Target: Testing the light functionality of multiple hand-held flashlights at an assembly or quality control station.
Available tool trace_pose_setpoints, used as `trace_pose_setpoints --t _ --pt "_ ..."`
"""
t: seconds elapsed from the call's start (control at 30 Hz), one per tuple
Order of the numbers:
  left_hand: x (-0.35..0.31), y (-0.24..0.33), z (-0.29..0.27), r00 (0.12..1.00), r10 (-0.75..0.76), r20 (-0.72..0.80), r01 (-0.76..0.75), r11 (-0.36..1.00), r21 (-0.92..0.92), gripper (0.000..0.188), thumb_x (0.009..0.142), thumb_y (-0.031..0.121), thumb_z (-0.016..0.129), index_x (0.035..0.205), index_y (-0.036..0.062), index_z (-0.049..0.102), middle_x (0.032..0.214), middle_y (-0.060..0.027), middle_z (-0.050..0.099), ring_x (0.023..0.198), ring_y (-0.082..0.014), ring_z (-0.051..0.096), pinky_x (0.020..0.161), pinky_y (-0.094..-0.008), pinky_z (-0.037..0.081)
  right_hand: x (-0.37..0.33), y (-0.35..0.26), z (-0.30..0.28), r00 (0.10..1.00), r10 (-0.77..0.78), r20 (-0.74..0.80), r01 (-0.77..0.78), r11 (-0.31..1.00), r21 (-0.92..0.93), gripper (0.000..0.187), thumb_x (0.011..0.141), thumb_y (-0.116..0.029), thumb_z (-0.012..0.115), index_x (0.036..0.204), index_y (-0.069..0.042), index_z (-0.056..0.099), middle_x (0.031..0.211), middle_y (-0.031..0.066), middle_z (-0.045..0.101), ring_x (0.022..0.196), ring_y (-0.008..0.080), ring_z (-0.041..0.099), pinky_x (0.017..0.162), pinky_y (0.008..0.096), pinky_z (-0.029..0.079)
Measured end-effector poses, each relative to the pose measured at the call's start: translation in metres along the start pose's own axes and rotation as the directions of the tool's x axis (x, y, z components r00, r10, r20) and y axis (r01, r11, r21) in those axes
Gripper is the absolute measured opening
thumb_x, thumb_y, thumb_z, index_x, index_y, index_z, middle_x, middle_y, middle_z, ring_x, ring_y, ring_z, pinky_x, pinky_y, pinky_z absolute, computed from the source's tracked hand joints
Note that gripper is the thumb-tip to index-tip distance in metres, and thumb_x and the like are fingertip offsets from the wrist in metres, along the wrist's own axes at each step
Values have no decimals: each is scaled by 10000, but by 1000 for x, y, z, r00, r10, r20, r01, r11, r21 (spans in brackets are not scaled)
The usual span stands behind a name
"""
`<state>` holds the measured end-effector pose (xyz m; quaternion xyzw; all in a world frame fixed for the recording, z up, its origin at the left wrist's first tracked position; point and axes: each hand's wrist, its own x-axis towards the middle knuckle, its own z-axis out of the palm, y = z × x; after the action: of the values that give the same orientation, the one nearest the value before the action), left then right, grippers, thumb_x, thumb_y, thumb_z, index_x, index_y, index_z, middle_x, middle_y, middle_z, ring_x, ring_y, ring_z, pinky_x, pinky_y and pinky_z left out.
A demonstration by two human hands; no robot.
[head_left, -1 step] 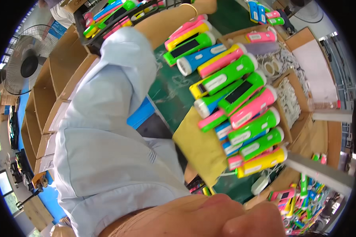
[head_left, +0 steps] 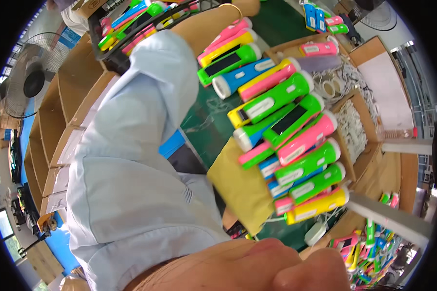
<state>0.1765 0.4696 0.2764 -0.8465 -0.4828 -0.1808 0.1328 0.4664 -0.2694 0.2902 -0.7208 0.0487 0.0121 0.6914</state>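
Light blue sleeve [head_left: 126, 165] takes up a big chunk of the view. Left hand [head_left: 249, 8] is way up at the top edge, near a black crate [head_left: 119, 59] of colourful flashlights [head_left: 141, 19]; its fingers are cut off, so can't tell if they're gripping anything. Another pile of flashlights [head_left: 306, 140] sits on the green table [head_left: 206, 116] by a yellow sheet [head_left: 243, 186]. What might be the right hand [head_left: 229, 220] barely shows beside that sheet, fingers hidden.

Left hand [head_left: 249, 7] cut by top edge, grip unseen; skin patch [head_left: 227, 220] beside yellow sheet [head_left: 243, 186] mostly hidden
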Motion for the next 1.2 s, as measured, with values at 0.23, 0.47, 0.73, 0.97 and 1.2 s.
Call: trace_pose_setpoints --t 0.23,0.47,0.73,0.97,1.2 --pt "41 -16 49 943 -247 222 146 909 391 289 797 223 499 1009 111 660 1111 -109 597 927 -287 608 673 -475 469 -39 -10 44 770 -635 -61 417 573 -705 413 852 -152 485 1227 20 474 1027 119 568 813 184 565 667 281 465" --pt "-45 51 -84 967 119 -224 -169 961 -220 455 806 259 574 1093 -55 413 953 -243 490 839 -374 553 705 -417 471 -127 -40 75 977 -173 125 188 975 -119 273 855 -142 486 1064 -14 606 589 -84 392 463 14 260 418 182 149" --pt "-222 112 -232 655 533 -536 -731 625 -272 439 673 54 701 1067 4 514 1083 -184 449 905 -331 496 733 -342 452 -193 -52 130 609 -454 650 500 856 129 487 847 -225 581 1258 -2 443 1127 115 536 962 171 541 750 274 457" --pt "-308 141 -258 498 505 -705 -867 297 -400 392 665 30 645 1050 67 580 1018 -138 479 894 -278 529 761 -336 464 -197 -50 148 557 -575 599 488 810 324 605 735 -227 720 1218 -4 434 1122 107 463 1015 195 502 879 314 414" --pt "-357 178 -255 588 807 -64 690 -541 -482 556 833 410 549 1225 46 398 1192 -92 432 1141 -229 437 964 -362 344 -186 -81 106 628 -366 687 -240 749 618 512 727 -331 692 1089 -25 498 914 79 555 744 154 560 661 283 486"
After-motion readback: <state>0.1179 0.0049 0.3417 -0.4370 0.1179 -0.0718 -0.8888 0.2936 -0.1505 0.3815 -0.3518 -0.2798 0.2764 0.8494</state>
